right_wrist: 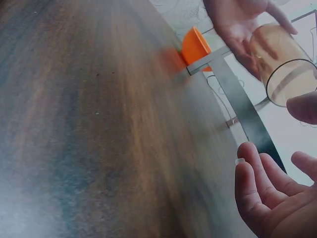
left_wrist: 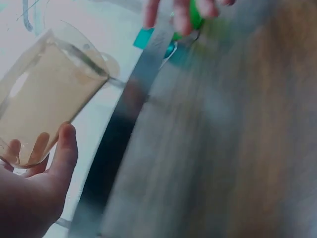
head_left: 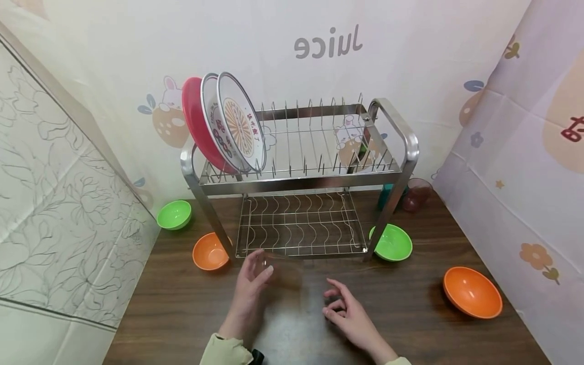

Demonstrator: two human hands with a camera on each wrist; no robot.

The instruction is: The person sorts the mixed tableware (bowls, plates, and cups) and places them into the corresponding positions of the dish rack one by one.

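Note:
My left hand [head_left: 248, 286] grips the base end of a see-through amber drinking glass [left_wrist: 52, 96] in front of the dish rack [head_left: 301, 183]. The glass lies tilted on its side, its open rim pointing toward my right hand [head_left: 350, 318] in the right wrist view. In the head view the glass is faint against the brown table. My right hand holds nothing. Its fingers are loosely bent, a short way to the right of the glass. On the rack's upper tier, a red plate [head_left: 192, 109] and two white patterned plates [head_left: 242, 126] stand on edge at the left.
A green bowl [head_left: 174, 215] and an orange bowl [head_left: 210, 252] sit left of the rack. Another green bowl [head_left: 394, 243] is by its right leg, with a larger orange bowl [head_left: 472, 293] farther right. A pinkish glass [head_left: 417, 195] and a teal item [head_left: 385, 196] stand behind.

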